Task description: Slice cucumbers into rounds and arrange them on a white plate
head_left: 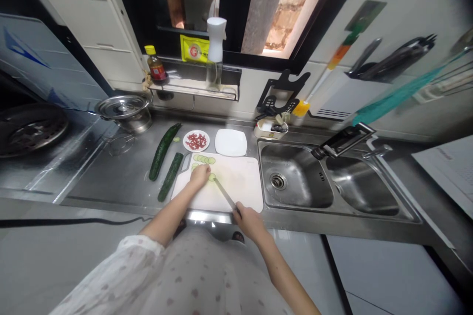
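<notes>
My right hand [249,220] grips the handle of a kitchen knife [226,194]. Its blade points up and left across a white cutting board [244,182], and the tip meets a pale green cucumber slice [212,177]. Close beside that slice, my left hand [200,177] rests low over the board with fingers curled together; what they hold is hidden. A row of overlapping cucumber slices [204,159] lies at the board's upper left, and more slices show partly behind my left hand. Left of the board are a whole cucumber [164,151] and a cut length of cucumber [170,177].
Behind the board stand a plate of chopped red pieces [196,141] and a white plate [231,142]. A double sink [299,177] with a black faucet [343,140] adjoins on the right. At the back left sits a lidded steel pot [125,110]. A shelf [192,86] holds bottles.
</notes>
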`<action>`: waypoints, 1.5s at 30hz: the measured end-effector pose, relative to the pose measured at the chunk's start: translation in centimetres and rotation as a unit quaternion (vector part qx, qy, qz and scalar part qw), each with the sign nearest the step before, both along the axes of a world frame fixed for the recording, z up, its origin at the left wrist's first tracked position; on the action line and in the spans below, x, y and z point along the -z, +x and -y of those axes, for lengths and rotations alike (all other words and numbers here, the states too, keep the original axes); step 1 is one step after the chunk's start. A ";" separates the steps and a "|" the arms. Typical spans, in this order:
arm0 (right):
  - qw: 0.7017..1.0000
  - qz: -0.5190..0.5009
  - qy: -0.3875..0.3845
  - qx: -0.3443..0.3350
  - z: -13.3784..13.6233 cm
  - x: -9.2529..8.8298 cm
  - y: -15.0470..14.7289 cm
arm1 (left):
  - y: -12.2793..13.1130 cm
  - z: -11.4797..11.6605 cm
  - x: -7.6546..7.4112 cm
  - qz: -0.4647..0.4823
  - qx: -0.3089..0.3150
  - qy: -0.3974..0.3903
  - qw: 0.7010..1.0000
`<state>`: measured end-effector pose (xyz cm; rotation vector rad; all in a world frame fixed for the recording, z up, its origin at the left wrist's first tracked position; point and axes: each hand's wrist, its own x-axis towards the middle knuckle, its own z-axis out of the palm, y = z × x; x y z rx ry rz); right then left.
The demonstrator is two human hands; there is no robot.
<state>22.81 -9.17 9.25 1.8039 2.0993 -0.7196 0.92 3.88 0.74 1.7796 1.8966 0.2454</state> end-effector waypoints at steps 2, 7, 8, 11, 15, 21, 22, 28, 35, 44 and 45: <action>1.000 0.007 -0.006 0.000 -0.1 -0.1 -0.2 | 0.0 0.0 -0.1 -0.004 -0.005 0.000 1.000; 0.999 0.024 -0.025 -0.010 -0.2 -0.3 -0.6 | -0.1 -0.1 -0.1 -0.016 -0.013 0.000 1.000; 0.999 0.024 -0.028 -0.013 -0.2 -0.3 -0.7 | -0.1 -0.1 -0.1 -0.015 -0.013 -0.001 1.000; 0.999 0.026 -0.033 -0.021 -0.4 -0.3 -0.8 | -0.1 -0.1 -0.2 -0.011 -0.013 -0.002 1.000; 0.998 0.025 -0.039 -0.031 -0.6 -0.5 -0.8 | -0.1 -0.1 -0.2 -0.016 -0.016 -0.004 1.000; 0.998 0.014 -0.044 -0.033 -1.0 -0.5 -0.7 | -0.1 -0.1 -0.3 -0.016 -0.015 -0.005 1.000; 0.998 0.011 -0.045 -0.035 -1.1 -0.5 -0.7 | -0.1 -0.1 -0.3 -0.016 -0.016 -0.006 1.000; 0.998 -0.001 -0.038 -0.043 -1.6 0.0 -0.5 | -0.1 -0.1 -0.3 -0.017 -0.016 -0.009 1.000; 0.998 -0.011 -0.015 -0.051 -2.1 1.5 -0.8 | -0.1 -0.2 -0.4 -0.022 -0.012 -0.014 1.000; 0.998 -0.003 -0.028 -0.054 -2.6 0.9 -1.4 | -0.1 -0.2 -0.1 -0.028 -0.011 -0.016 0.999; 0.998 -0.002 -0.029 -0.054 -2.6 0.9 -1.4 | -0.1 -0.2 -0.1 -0.028 -0.011 -0.014 0.999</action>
